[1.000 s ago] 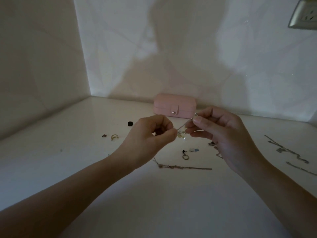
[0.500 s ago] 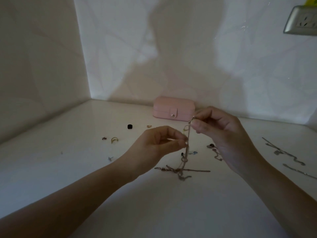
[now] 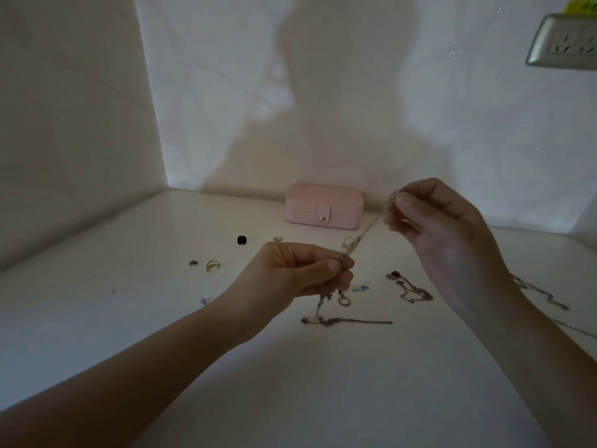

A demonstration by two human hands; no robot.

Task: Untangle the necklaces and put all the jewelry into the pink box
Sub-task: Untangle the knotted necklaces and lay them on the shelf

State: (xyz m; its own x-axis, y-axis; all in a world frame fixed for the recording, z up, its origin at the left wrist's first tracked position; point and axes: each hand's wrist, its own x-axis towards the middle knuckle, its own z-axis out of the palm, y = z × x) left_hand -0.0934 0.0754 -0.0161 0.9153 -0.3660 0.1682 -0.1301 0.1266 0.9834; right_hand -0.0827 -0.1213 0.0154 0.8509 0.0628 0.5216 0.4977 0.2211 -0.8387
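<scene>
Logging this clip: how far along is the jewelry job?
Done: nothing boxed; the pink box sits snapped shut. In hand: left hand and right hand pinch one chain stretched between them. Left: gold ring, another chain and other pieces lie on the counter.

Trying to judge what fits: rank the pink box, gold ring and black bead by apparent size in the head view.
Pink box: clearly largest.
Gold ring and black bead: nearly alike; the ring lies nearer the camera, so unranked.
</scene>
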